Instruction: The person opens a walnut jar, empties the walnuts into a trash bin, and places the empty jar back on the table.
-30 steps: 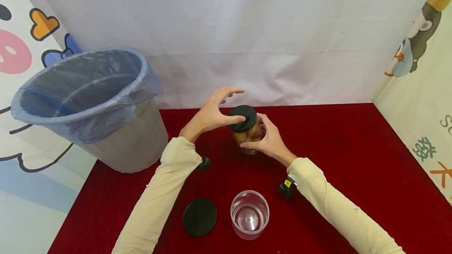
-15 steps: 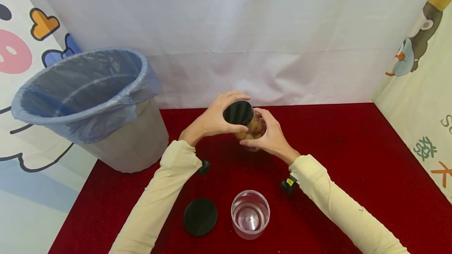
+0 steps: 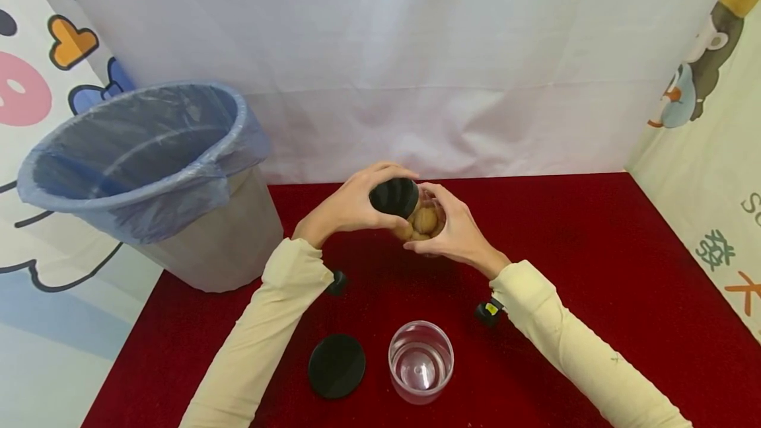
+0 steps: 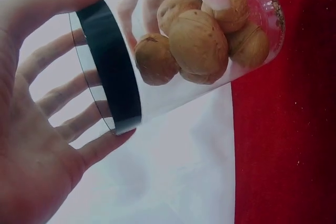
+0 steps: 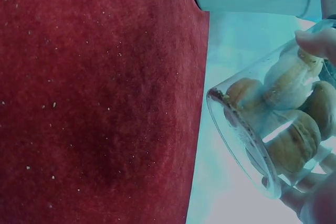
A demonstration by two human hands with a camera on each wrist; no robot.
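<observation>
A see-through jar (image 4: 157, 100) with several walnuts (image 4: 198, 43) inside is tilted, its black lid (image 3: 394, 198) turned to the left. My left hand (image 3: 351, 202) grips the lid, thumb on the near side and fingers spread round the far side. With thumb and fingers, my right hand (image 3: 454, 230) holds the jar's body. The right wrist view shows the jar's round base edge (image 5: 239, 148) raised over the red cloth. The lid sits on the jar's mouth in the left wrist view.
Nearer me on the red-covered table (image 3: 565, 269) stand a second see-through jar (image 3: 416, 393) and, left of it, a flat black lid (image 3: 336, 366). A bin (image 3: 220, 236) lined with a blue bag is at the left. A white curtain (image 3: 452, 51) hangs behind.
My left hand has gone from lying loosely at the lid to gripping round it. The jar has tipped over to the left, lid leftward, with my right hand keeping its hold.
</observation>
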